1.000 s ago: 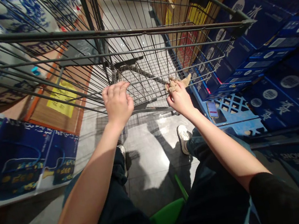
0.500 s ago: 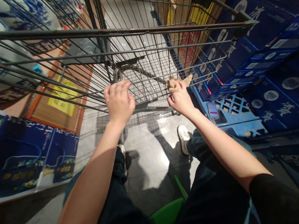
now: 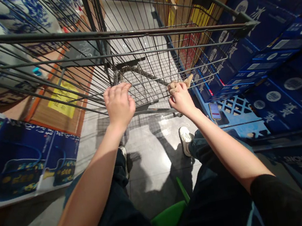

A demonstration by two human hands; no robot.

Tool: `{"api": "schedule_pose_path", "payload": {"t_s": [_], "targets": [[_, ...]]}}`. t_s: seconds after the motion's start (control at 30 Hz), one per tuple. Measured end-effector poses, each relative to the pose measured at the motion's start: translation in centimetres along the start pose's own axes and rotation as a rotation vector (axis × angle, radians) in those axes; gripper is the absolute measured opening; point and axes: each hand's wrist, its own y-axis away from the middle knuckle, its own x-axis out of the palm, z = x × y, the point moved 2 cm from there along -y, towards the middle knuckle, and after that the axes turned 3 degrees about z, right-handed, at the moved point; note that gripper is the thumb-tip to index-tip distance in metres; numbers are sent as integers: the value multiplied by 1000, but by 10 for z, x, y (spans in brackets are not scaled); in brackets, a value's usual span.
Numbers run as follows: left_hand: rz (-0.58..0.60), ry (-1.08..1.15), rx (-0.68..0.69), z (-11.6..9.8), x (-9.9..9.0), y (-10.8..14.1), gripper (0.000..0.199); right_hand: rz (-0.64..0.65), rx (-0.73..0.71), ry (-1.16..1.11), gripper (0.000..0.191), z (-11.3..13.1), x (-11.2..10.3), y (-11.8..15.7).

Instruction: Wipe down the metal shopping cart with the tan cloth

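Our right hand (image 3: 182, 99) is closed in a pinch on a lumpy, crumpled tan object (image 3: 177, 85), too small to tell what it is, right at the near edge of a dark metal wire shopping cart (image 3: 69, 33). The object sits just above the fingers, against the cart's wires. Our left hand (image 3: 119, 105) is beside it on the same near edge, fingers half curled over the wires; we cannot tell if it is gripping or just resting. The cart basket stretches ahead of both hands.

Right of the hands, a smartphone (image 3: 215, 111) with a lit screen lies on a blue plastic pallet (image 3: 239, 111), next to stacked navy cartons with white round labels (image 3: 269, 25). Left of the hands are navy printed cartons with gold designs (image 3: 23, 160). Further ahead on the left stand large white porcelain vases with blue patterns (image 3: 23, 14), and a yellow sign (image 3: 63, 100) lies on a wooden mat. Past the cart, ahead of the hands, are cardboard boxes with yellow labels (image 3: 188, 7). Below the hands are grey floor tiles (image 3: 154, 154), a white sneaker (image 3: 185, 140) and dark trousers (image 3: 212, 210).
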Motion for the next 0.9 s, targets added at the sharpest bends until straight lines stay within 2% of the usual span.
{"api": "schedule_pose_path", "payload": {"t_s": [0.1, 0.2, 0.3, 0.43, 0.63, 0.8, 0.9], "targets": [[-28, 14, -51, -9, -4, 4, 61, -12, -13, -2, 39, 5, -2, 3], [-73, 11, -37, -22, -8, 7, 53, -20, -25, -23, 39, 10, -1, 8], [0, 13, 91, -36, -6, 9, 47, 0, -22, -29, 41, 15, 0, 15], [111, -1, 217, -50, 4, 8, 54, 45, -57, -16, 41, 17, -5, 21], [124, -45, 228, -59, 14, 2, 66, 67, -97, 6, 48, 9, -17, 26], [199, -71, 250, -70, 16, 1, 67, 66, -57, -37, 48, 17, -10, 30], [192, -84, 221, -75, 15, -3, 66, 43, -43, -76, 44, 20, -8, 28]]}}
